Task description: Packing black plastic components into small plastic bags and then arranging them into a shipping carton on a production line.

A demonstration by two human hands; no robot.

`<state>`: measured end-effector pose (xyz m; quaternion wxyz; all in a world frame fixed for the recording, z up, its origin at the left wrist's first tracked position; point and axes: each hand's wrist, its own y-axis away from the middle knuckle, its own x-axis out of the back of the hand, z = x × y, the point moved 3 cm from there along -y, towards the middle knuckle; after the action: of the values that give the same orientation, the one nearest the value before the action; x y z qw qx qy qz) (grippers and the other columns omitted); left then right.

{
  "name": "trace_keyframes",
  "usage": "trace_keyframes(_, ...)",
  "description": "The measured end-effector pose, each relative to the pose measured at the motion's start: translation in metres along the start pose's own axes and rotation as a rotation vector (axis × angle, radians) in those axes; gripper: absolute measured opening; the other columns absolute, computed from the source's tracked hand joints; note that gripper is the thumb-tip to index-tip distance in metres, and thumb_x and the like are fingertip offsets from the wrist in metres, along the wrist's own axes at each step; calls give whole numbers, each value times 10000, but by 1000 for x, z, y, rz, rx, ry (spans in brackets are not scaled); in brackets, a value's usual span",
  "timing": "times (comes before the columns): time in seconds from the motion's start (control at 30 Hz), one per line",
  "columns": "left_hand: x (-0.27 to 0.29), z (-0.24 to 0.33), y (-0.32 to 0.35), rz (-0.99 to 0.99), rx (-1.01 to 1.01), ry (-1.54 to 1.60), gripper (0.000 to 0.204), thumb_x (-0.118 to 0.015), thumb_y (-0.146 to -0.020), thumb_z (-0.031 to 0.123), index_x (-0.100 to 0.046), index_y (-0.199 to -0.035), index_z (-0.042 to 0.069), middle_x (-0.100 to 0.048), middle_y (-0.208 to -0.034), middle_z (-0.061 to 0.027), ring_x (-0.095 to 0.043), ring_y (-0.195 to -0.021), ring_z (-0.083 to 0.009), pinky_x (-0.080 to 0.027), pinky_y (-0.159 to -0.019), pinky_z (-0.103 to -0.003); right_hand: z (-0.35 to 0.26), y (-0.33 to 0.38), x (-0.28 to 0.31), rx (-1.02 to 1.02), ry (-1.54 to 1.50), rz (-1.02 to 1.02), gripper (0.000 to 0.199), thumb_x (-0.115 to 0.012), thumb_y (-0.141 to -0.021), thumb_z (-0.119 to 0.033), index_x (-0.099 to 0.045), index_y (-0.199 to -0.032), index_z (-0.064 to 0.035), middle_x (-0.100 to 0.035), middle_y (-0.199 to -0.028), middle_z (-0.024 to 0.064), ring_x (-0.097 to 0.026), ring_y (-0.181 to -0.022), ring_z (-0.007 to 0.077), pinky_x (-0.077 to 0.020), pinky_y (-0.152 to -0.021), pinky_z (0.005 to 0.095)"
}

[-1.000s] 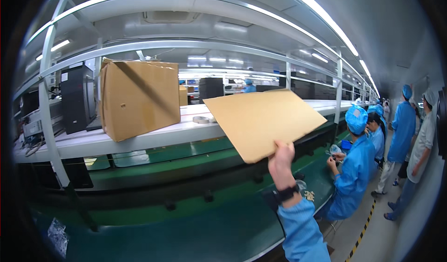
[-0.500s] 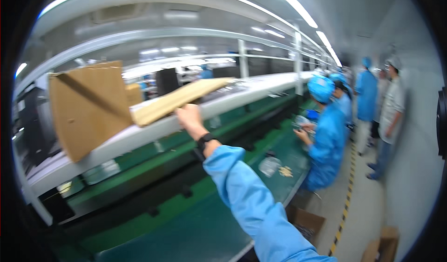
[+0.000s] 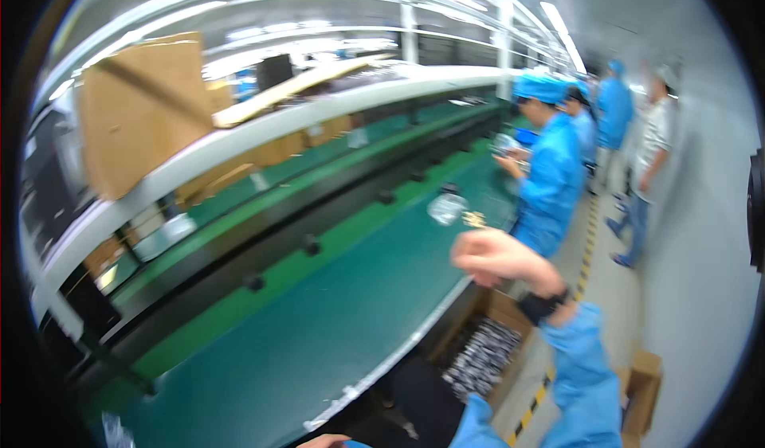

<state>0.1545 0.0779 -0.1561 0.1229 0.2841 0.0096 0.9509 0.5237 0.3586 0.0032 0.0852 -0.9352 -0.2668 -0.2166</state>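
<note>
My right hand (image 3: 498, 258), with a black band at the wrist and a blue sleeve, hovers beside the near edge of the green work belt (image 3: 319, 328). Its fingers are curled in and blurred; whether anything is inside them is hidden. Under it on the floor stands an open cardboard box (image 3: 510, 311) filled with small dark and silvery parts (image 3: 482, 356). At the lower edge only a sliver of my left hand (image 3: 323, 442) shows, its fingers out of sight. The flat cardboard piece (image 3: 303, 88) lies on the white shelf (image 3: 263, 123), away from both hands.
A large cardboard box (image 3: 143, 113) stands at the shelf's left end. A clear plastic bag (image 3: 448, 207) and small pale pieces (image 3: 473, 219) lie on the belt. A co-worker in blue (image 3: 550, 177) works beside it. Another open carton (image 3: 642, 388) stands near the right wall.
My right hand has left the flat cardboard piece on the shelf and swung right and down, to above the floor box. The view has tilted downward, and part of my left hand has appeared.
</note>
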Motion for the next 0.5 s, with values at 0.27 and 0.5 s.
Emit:
trace_keyframes(0.27,-14,20,1,11,-127,-21,438,-739,-881,260,-607,-1244,54,-686,-1004,-134,-660,-841,-243,-526,-727,-341,20,91,56,-163,-49,243,144,-663,-958,-162,-639,-962,-20,-677,-683,78,-644,-523,123,-478,-439,227)
trace_keyframes(0.5,-12,21,-21,-8,-134,-62,370,-710,-896,207,-625,-1216,42,-682,-1073,-152,-673,-967,-260,-533,-824,-368,2,70,48,-23,27,124,175,-639,-965,-192,-636,-1023,-27,-671,-722,60,-633,-549,105,-463,-441,229)
